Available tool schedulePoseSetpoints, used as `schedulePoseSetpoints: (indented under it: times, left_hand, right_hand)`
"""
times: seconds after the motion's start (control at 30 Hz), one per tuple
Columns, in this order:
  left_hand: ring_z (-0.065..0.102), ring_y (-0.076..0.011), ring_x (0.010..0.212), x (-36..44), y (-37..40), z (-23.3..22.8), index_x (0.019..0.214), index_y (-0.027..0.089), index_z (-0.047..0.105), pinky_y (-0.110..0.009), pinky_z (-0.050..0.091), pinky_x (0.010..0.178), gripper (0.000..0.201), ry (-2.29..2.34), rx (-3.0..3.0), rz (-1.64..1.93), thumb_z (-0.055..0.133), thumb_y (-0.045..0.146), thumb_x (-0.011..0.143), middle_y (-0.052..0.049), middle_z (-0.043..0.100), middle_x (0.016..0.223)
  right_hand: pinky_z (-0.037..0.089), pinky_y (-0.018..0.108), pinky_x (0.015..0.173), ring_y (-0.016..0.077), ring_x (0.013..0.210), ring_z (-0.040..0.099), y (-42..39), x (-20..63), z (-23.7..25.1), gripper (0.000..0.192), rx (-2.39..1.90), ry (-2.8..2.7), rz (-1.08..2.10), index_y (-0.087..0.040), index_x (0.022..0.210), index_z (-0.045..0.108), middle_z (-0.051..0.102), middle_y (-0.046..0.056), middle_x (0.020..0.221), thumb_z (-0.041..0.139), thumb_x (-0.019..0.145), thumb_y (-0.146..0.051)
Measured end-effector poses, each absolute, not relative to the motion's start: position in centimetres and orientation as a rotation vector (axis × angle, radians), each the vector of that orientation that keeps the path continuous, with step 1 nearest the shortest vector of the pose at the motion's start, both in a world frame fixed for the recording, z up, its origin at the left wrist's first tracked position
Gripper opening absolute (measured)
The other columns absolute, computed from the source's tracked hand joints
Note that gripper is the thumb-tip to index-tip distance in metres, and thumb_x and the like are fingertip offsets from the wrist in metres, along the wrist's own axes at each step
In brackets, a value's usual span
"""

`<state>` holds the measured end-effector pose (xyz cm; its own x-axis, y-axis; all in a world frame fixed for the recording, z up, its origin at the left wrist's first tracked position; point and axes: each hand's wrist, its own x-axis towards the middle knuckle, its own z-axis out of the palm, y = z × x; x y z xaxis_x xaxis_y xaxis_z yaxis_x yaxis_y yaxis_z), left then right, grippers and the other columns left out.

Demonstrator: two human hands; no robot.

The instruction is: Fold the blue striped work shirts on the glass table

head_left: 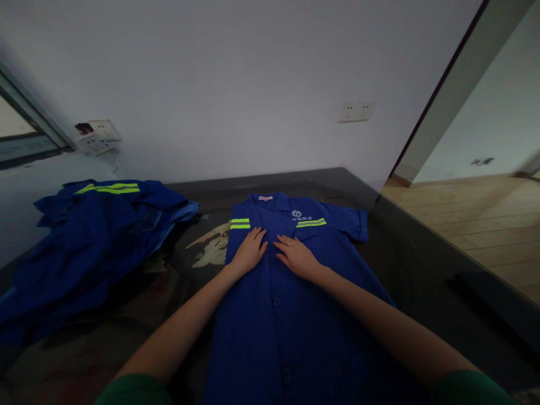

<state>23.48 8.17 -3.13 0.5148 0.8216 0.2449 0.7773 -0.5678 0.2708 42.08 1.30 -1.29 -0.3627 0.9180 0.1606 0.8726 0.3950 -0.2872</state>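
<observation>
A blue short-sleeved work shirt point(314, 315) lies front side up on a dark table, its collar toward the wall. Yellow-green reflective stripes cross the chest, and a white logo sits above the stripe on the right. My left hand point(251, 250) rests flat on the shirt front, just left of the button placket, fingers spread. On the other side of the placket my right hand point(297, 257) also lies on the cloth with its fingers apart. The sleeve on the right is spread out; on the left no sleeve shows. Neither hand grips anything.
A heap of blue clothes point(93, 242) with reflective stripes covers the table's left side. The dark glossy table point(405, 270) has a printed picture on its top. A dark flat object point(502, 309) lies at the right edge. Wall sockets point(355, 111) are behind.
</observation>
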Motion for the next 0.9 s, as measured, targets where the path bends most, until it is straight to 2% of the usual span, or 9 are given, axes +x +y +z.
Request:
schedulePoseSetpoints:
  times: [0.07,0.17,0.33,0.43,0.57,0.7,0.9]
  left_hand:
    - [0.026,-0.0234,0.141,23.6,7.9,-3.4,0.142,0.015,0.038,-0.042,0.022,0.115,0.05,1.444,2.654,0.408,0.035,0.034,0.096,-0.011,0.036,0.149]
    - [0.024,-0.023,0.142,23.5,7.6,-3.2,0.146,0.023,0.033,-0.044,0.02,0.115,0.052,1.503,2.672,0.311,0.032,0.039,0.096,-0.006,0.03,0.152]
    - [0.028,-0.0244,0.14,23.9,8.8,-2.4,0.144,0.031,0.037,-0.047,0.022,0.113,0.05,1.567,2.664,0.277,0.034,0.04,0.095,-0.003,0.034,0.151]
    - [0.025,-0.0267,0.141,24.4,11.4,-2.1,0.145,0.034,0.032,-0.053,0.018,0.113,0.052,1.653,2.619,0.236,0.032,0.043,0.095,-0.003,0.033,0.152]
    - [0.021,-0.0304,0.142,23.9,16.3,-2.2,0.148,0.033,0.026,-0.057,0.016,0.111,0.059,1.916,2.394,0.229,0.028,0.053,0.093,-0.005,0.025,0.154]
    - [0.017,-0.0285,0.143,22.9,19.8,-2.5,0.148,0.033,0.026,-0.057,0.017,0.111,0.06,2.009,2.263,0.213,0.024,0.052,0.092,-0.006,0.022,0.155]
    - [0.014,-0.0276,0.144,22.6,20.9,-3.2,0.149,0.027,0.027,-0.057,0.011,0.113,0.063,2.085,2.241,0.253,0.022,0.052,0.091,-0.008,0.02,0.156]
  right_hand:
    - [0.029,0.052,0.11,0.0265,0.137,0.035,1.0,42.3,-1.5,0.044,-1.562,-2.405,0.204,-0.019,0.137,0.048,0.04,0.013,0.147,0.044,0.094,-0.025]
    - [0.027,0.052,0.111,0.0265,0.138,0.032,0.8,42.4,-1.6,0.046,-1.559,-2.446,0.17,-0.018,0.141,0.043,0.037,0.012,0.148,0.041,0.095,-0.026]
    - [0.026,0.052,0.111,0.0263,0.138,0.032,0.6,42.3,-1.9,0.046,-1.544,-2.438,0.123,-0.016,0.14,0.044,0.038,0.012,0.148,0.04,0.095,-0.025]
    - [0.025,0.051,0.112,0.0251,0.138,0.032,0.4,42.3,-2.1,0.045,-1.534,-2.415,0.1,-0.018,0.14,0.044,0.038,0.011,0.148,0.038,0.096,-0.026]
    - [0.026,0.05,0.112,0.0239,0.138,0.031,0.3,42.3,-2.2,0.045,-1.533,-2.404,0.105,-0.02,0.14,0.044,0.038,0.009,0.148,0.036,0.096,-0.028]
    - [0.025,0.05,0.112,0.0231,0.138,0.032,0.3,42.4,-2.1,0.045,-1.538,-2.395,0.109,-0.019,0.14,0.044,0.039,0.009,0.148,0.036,0.097,-0.028]
    - [0.025,0.05,0.113,0.0238,0.139,0.031,0.4,42.5,-2.2,0.046,-1.528,-2.402,0.116,-0.019,0.141,0.043,0.037,0.01,0.149,0.036,0.097,-0.029]
